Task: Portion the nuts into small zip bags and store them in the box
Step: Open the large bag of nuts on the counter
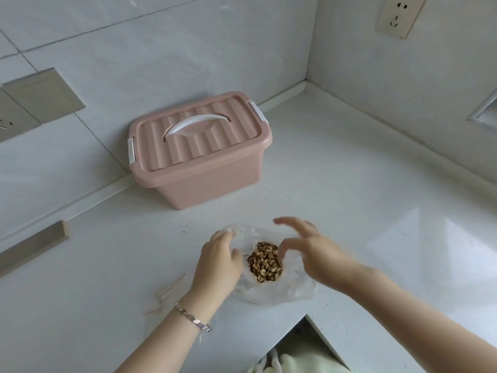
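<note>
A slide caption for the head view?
Left hand holds the clear bag of nuts, right hand hovers; lidded pink box behind.

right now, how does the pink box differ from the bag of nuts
The box is opaque, the bag clear and crumpled. The box is lidded shut, the bag open, showing nuts. The box stands untouched, the left hand holds the bag. Both sit on the counter.

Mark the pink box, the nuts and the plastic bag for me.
pink box point(212, 188): head view, front wall.
nuts point(265, 262): head view, middle of the pile.
plastic bag point(295, 289): head view, crumpled part right of the nuts.
</note>
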`<action>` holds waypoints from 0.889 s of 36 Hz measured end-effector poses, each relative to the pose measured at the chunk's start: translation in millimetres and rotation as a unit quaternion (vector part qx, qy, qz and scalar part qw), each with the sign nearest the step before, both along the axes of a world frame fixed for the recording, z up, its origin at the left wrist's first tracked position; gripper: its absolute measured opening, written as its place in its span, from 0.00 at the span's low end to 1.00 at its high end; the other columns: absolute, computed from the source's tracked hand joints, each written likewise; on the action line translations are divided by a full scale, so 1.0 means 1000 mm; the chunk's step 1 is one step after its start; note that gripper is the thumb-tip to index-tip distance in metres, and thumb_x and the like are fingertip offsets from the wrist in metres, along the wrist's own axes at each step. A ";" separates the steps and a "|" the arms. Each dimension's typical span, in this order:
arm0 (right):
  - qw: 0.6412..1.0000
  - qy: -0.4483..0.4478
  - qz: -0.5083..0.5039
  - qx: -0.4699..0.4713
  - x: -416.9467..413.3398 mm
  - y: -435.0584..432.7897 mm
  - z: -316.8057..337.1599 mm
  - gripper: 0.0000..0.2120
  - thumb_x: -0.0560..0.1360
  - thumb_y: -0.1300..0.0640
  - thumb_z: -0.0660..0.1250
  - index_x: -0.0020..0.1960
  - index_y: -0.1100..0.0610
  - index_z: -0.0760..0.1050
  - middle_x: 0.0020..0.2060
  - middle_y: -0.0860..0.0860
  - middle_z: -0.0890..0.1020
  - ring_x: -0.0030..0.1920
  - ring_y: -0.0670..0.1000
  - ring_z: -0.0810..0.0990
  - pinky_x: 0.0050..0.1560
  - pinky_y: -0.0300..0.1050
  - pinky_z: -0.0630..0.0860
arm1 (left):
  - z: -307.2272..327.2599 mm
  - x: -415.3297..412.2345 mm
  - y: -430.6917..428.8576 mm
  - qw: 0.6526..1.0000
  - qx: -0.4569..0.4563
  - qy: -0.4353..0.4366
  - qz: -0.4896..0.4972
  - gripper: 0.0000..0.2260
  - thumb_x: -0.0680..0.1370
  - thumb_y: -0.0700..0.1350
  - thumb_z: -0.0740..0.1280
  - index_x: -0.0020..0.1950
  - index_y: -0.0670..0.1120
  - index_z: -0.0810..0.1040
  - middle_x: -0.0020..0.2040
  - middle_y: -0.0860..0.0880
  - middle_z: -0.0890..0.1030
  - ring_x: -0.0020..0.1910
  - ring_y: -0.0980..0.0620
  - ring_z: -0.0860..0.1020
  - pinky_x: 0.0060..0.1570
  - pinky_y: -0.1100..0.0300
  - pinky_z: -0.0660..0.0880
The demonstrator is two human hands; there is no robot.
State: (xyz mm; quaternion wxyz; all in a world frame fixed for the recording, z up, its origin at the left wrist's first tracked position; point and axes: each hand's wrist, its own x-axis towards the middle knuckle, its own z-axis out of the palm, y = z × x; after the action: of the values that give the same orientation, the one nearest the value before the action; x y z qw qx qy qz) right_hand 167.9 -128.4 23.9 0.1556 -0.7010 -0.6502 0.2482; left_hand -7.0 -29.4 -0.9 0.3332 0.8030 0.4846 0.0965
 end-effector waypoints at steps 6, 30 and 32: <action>0.993 -0.018 -0.024 -0.114 -0.015 0.023 -0.043 0.19 0.76 0.67 0.54 0.63 0.56 0.74 0.65 0.47 0.71 0.58 0.50 0.76 0.56 0.43 0.73 | -0.025 0.017 -0.004 0.988 -0.092 -0.079 0.093 0.25 0.69 0.41 0.74 0.60 0.49 0.66 0.57 0.53 0.65 0.42 0.60 0.72 0.40 0.72 0.73; 0.979 -0.078 -0.170 -0.084 0.032 0.042 -0.082 0.22 0.67 0.77 0.57 0.44 0.55 0.80 0.58 0.50 0.74 0.60 0.52 0.70 0.46 0.37 0.65 | -0.068 -0.006 0.033 0.993 -0.095 -0.026 -0.063 0.32 0.67 0.21 0.50 0.29 0.59 0.72 0.54 0.55 0.69 0.57 0.60 0.68 0.50 0.79 0.61; 0.989 -0.072 -0.131 0.015 0.023 0.044 -0.079 0.21 0.62 0.80 0.62 0.37 0.56 0.80 0.54 0.53 0.78 0.57 0.55 0.74 0.48 0.43 0.71 | -0.069 -0.002 0.030 0.993 -0.091 -0.022 -0.065 0.28 0.68 0.22 0.51 0.31 0.55 0.72 0.53 0.54 0.71 0.57 0.58 0.70 0.50 0.70 0.65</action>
State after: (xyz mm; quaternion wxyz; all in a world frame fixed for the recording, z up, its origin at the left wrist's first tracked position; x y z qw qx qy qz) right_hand 190.7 -84.5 -55.2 0.1504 -0.7938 -0.5658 0.1648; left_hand -9.1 0.5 -69.7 0.4209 0.7970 0.4306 0.0474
